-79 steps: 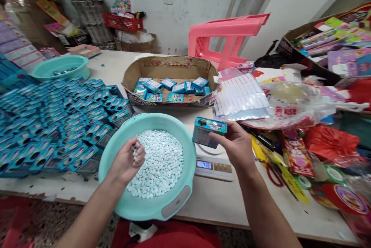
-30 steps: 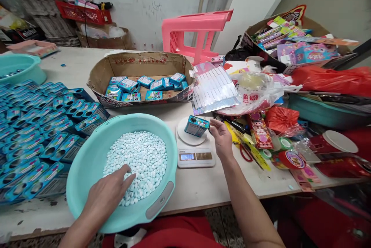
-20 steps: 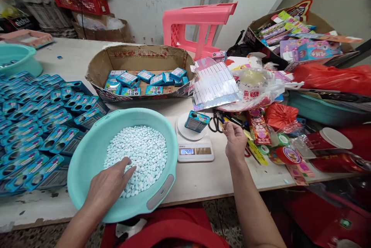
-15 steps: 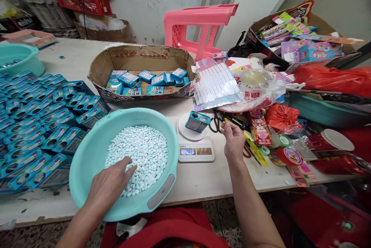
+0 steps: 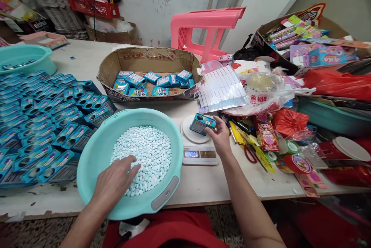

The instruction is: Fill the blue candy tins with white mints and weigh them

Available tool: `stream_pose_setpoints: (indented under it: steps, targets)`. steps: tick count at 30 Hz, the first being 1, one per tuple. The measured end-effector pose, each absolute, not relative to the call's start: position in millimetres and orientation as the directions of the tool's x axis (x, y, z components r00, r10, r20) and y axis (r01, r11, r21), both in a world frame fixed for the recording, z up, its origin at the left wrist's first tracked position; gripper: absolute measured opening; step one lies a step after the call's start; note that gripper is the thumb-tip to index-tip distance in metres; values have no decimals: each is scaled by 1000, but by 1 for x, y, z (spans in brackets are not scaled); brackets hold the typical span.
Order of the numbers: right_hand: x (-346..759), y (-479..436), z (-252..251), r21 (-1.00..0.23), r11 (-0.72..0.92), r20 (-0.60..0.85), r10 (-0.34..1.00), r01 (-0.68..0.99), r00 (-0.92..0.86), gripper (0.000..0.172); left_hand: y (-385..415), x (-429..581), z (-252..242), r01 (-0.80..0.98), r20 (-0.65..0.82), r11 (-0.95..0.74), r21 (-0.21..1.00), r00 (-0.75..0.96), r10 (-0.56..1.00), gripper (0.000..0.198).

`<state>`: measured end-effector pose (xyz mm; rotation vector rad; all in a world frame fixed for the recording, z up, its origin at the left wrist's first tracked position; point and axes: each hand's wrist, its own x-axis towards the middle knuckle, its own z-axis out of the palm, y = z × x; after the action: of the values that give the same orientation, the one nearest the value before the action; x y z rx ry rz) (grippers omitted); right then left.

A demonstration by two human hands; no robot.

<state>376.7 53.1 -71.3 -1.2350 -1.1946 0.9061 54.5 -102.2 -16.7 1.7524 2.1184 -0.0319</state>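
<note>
My left hand [image 5: 117,176] rests over pale blue and white candies [image 5: 150,151] in a turquoise basin [image 5: 92,159]. Its thumb and forefinger are apart, and the other fingertips are partly hidden against the candies. A blue candy tin [image 5: 200,125] with a round hole in its top stands slightly askew on the white plate of a small digital scale [image 5: 208,161], whose display is lit. My right hand [image 5: 219,136] has its thumb and fingers closed about the right end of that tin.
Rows of blue tins [image 5: 43,124] fill the left side. Behind the basin, a cut-down cardboard box [image 5: 145,60] holds several more. Scissors [image 5: 249,154], a yellow cutter [image 5: 262,157], bags and packets crowd the right. A pink stool [image 5: 207,20] stands behind.
My right hand has moved left from beside the scale and taken hold of the tin. My left hand stays among the candies. The view has shifted slightly left.
</note>
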Motion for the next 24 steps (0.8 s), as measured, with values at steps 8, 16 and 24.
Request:
stream_pose_setpoints:
  steps: [8, 16, 24]
  targets:
    - [320, 33, -3, -870, 416, 421, 906, 264, -40, 37, -93, 63, 1, 12, -353, 366, 931, -232, 906, 44]
    - [248, 3, 2, -597, 741, 513, 648, 309, -563, 35, -62, 88, 6, -786, -588, 276, 553, -134, 797, 34]
    - [238, 2, -2, -486, 795, 528, 598, 363, -603, 39, -71, 83, 0, -834, -595, 201, 514, -178, 784, 31]
